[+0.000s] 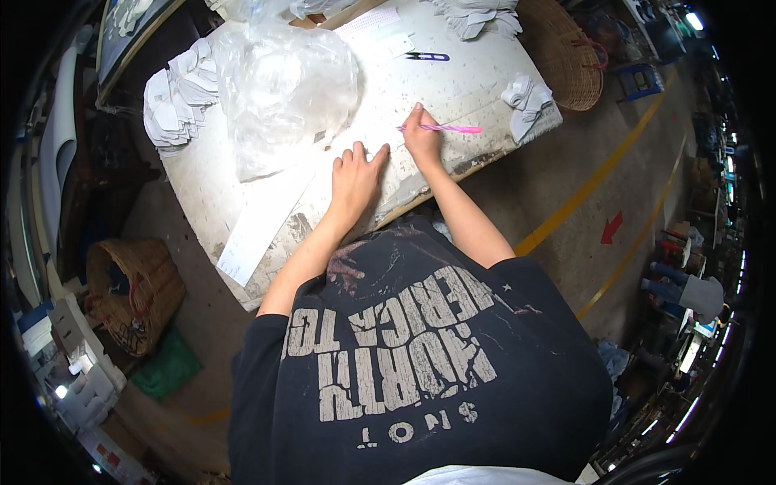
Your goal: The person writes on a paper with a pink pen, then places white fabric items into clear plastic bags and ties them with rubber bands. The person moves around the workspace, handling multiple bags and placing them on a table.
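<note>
My right hand (421, 137) grips a pink pen (449, 128) with its tip down on the white worktable (453, 81), near the front edge. Just to its left, my left hand (356, 174) lies flat with fingers spread, pressing on a white sheet (323, 190) on the tabletop. A long white paper strip (255, 230) runs from under that hand toward the table's near-left corner.
A crumpled clear plastic bag (283, 89) covers the table's middle. Stacks of white cut pieces lie at the left (174, 101), far (477, 16) and right (527, 95) edges. Small dark scissors (427, 56) lie beyond. Wicker baskets stand on the floor at right (566, 52) and left (133, 295).
</note>
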Motion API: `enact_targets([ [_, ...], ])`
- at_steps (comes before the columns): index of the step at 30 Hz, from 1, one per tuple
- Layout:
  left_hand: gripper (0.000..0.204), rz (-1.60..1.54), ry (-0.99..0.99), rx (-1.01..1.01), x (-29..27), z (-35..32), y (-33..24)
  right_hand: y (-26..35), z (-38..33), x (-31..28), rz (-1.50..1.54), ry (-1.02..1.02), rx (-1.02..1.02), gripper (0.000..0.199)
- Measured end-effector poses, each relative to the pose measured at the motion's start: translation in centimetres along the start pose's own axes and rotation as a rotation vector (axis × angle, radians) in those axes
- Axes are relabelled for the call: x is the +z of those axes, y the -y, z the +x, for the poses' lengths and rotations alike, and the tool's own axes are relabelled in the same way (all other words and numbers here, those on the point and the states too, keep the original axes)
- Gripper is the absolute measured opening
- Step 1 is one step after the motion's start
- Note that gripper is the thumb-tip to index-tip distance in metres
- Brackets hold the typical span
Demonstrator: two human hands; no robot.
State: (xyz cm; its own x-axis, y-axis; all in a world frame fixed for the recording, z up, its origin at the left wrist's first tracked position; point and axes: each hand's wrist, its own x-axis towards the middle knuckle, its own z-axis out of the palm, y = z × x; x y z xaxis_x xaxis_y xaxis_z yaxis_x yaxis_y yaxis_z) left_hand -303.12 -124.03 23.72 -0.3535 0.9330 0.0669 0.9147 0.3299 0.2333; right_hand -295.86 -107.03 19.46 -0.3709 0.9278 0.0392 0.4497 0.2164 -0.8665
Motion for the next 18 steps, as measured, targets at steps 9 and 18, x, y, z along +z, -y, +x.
enact_targets([
  [9, 0.045, -0.110, -0.072, 0.004, -1.6, -3.6, 2.6, 3.3, 8.9, -1.8, -0.455, 0.130, -0.460, 0.011],
  [18, 0.058, -0.216, -0.217, -0.262, -2.8, -6.8, 4.3, 6.1, 17.2, 1.8, -0.880, 0.362, -0.673, 0.027],
])
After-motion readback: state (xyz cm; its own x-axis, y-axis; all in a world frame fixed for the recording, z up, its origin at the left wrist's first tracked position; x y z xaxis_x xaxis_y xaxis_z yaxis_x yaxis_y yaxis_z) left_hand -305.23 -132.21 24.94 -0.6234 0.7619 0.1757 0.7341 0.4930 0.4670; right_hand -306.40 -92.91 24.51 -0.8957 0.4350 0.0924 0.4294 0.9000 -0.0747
